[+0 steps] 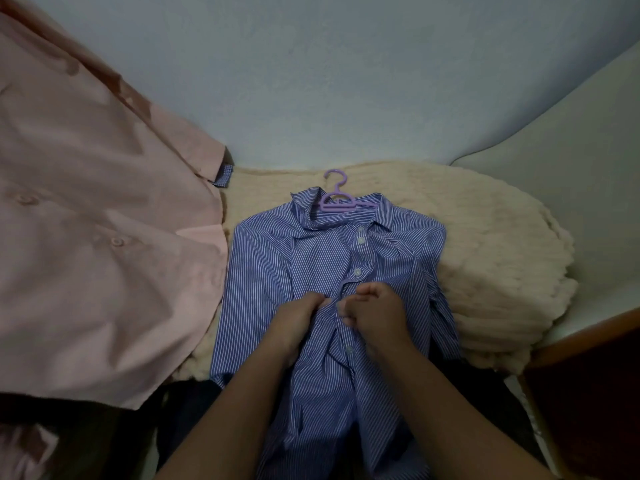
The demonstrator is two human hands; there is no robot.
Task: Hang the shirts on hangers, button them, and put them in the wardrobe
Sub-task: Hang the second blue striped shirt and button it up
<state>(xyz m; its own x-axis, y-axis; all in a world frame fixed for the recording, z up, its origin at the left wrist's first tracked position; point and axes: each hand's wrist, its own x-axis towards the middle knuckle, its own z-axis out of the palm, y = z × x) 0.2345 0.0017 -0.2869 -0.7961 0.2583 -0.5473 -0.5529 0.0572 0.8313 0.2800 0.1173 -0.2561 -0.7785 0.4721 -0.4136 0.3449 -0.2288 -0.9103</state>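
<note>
While the striped shirt (pixel 329 271) lies flat on its hanger (pixel 337 199) for support, left hand (pixel 298 317) and right hand (pixel 374 310) pinch its placket, apparently buttoning.

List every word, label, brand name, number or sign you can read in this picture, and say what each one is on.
None: no readable text shows anywhere.
Striped shirt: no tag or print visible.
Purple hanger: no marking to be made out.
Pink shirt: plain, no lettering.
Blanket and wall: bare of writing.
</note>
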